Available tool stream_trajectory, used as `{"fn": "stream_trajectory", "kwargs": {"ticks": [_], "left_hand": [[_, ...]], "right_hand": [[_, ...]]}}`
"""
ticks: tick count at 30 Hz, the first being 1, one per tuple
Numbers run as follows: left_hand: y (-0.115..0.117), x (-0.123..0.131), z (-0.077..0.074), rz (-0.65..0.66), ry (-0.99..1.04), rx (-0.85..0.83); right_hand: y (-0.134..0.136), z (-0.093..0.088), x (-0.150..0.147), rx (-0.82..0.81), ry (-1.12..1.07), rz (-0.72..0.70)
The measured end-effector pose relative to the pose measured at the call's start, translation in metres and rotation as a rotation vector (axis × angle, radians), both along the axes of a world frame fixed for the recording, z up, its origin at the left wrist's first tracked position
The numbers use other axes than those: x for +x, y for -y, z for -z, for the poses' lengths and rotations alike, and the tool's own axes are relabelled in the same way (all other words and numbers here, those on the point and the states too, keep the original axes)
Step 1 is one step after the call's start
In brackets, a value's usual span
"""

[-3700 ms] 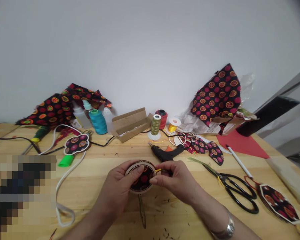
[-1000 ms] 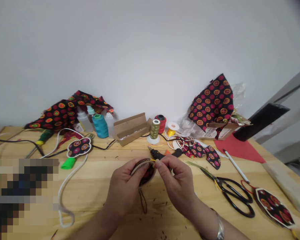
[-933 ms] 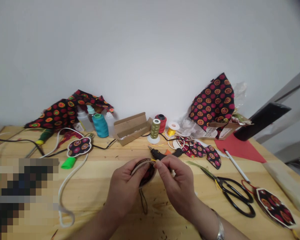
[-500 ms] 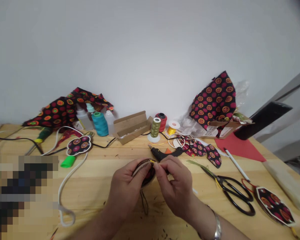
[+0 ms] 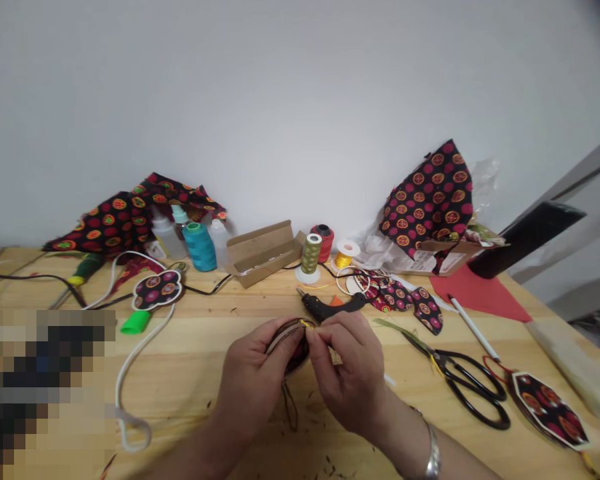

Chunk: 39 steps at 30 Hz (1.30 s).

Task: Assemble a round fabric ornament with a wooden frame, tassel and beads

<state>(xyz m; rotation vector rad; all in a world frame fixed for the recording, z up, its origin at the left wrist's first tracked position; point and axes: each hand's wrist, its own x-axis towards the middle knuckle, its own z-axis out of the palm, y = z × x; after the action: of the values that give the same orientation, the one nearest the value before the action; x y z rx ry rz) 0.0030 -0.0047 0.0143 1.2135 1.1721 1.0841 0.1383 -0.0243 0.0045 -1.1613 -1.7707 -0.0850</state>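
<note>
Near the table's middle, my left hand (image 5: 253, 373) is closed around a dark round fabric-covered piece (image 5: 298, 360) with a pale edge, the thumb lying over its near side. A bit of yellow thread (image 5: 307, 324) shows at the top of its rim. There my right hand (image 5: 349, 367) pinches with thumb and forefinger, seemingly on that thread; the tips cover most of it. Below the piece hangs a thin brown cord loop (image 5: 291, 408). Just beyond the hands lies a black hot glue gun (image 5: 330, 307).
Black-handled scissors (image 5: 473, 387), a white pen (image 5: 475, 330) and an octagonal patterned piece (image 5: 550, 410) lie to the right. Thread spools (image 5: 311, 255) and an open cardboard box (image 5: 265, 257) stand behind. On the left are a flower-shaped piece (image 5: 157, 291) and white cord (image 5: 130, 367).
Very little differs. My right fingers shift slightly at the rim, and a little more yellow thread shows there. The round piece stays in my left hand.
</note>
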Motion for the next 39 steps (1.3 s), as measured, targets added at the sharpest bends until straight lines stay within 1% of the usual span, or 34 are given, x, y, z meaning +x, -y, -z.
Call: {"fn": "stream_trajectory", "kwargs": {"ticks": [9,15,22,29,33,39], "left_hand": [[0.0021,0.0001,-0.0001,-0.003,0.004,0.007],[0.0024,-0.0003,0.0025,0.022,0.053,0.029],[0.0017,-0.0009,0.0015,0.025,0.048,0.078],[0.0016,-0.0007,0.0035,0.021,0.064,0.086],[0.0016,-0.0007,0.0057,0.029,0.023,0.125],[0.0033,-0.0026,0.009,0.045,-0.13,0.273]], "right_hand": [[0.0008,0.0018,0.0013,0.017,0.04,-0.007],[-0.0015,0.0047,0.0008,0.097,0.075,0.006],[-0.0014,0.0064,0.0007,0.078,0.09,-0.014],[-0.0024,0.0075,0.0021,0.022,0.067,-0.01],[-0.0021,0.0063,0.0025,-0.002,0.063,-0.011],[0.0005,0.0044,0.0026,-0.054,0.037,-0.003]]}}
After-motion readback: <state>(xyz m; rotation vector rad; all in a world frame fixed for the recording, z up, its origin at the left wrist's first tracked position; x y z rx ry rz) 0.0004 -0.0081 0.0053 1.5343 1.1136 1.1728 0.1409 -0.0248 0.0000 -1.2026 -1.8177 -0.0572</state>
